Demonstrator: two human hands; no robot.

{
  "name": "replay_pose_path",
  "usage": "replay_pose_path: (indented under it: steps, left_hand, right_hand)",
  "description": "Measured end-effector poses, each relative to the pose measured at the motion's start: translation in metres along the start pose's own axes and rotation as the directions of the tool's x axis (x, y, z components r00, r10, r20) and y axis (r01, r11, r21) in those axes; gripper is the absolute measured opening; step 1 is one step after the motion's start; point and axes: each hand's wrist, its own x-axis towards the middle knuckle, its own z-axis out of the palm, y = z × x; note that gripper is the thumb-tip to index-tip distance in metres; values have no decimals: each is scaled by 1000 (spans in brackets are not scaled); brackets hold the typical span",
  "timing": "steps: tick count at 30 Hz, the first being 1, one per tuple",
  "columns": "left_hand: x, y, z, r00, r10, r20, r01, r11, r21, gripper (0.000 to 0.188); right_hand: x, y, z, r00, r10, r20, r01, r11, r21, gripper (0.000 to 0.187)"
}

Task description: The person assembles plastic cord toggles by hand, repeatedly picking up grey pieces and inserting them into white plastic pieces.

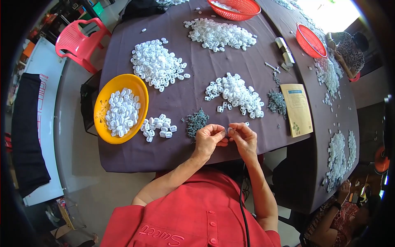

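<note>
My left hand point(209, 140) and my right hand point(244, 140) face each other just over the table's near edge. The right thumb and fingers pinch a small white plastic piece point(229, 130). The left fingertips are pinched too; whatever lies between them is too small to make out. Beside my left hand is a heap of small grey pins point(197, 122). White oval pieces with dark markings point(159, 126) lie left of that. Beyond my hands spreads a pile of small white pieces with dark holes point(238, 94).
A yellow bowl point(142, 92) holds white pieces on the left. Farther back are white piles point(156, 64) and red baskets point(242, 15). On the right lie a brown booklet point(297, 109) and more grey pins point(277, 102). A black cord point(243, 201) hangs before me. Other people point(347, 49) sit rightward.
</note>
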Motion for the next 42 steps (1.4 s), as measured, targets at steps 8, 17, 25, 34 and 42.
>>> replay_pose_path:
  steps: [8,17,25,34,42]
  left_hand:
    - [-3,7,3,999,-48,16,48,999,-10,13]
    - [0,-1,-1,997,-33,73,22,988,156,13]
    - [2,1,-3,992,-75,104,61,990,127,13]
    - [3,-2,1,998,-45,43,38,990,139,12]
    - [1,4,5,996,-83,-14,85,985,149,12]
  right_hand:
    - [1,2,-1,999,44,-28,-43,997,57,12]
    - [1,2,-4,1000,-8,26,10,999,-54,14]
    - [2,-1,-6,997,-39,60,49,984,-174,16]
    - [2,-8,-5,992,-100,73,120,922,-369,15]
    - [-1,-15,0,983,-171,67,184,899,-398,18]
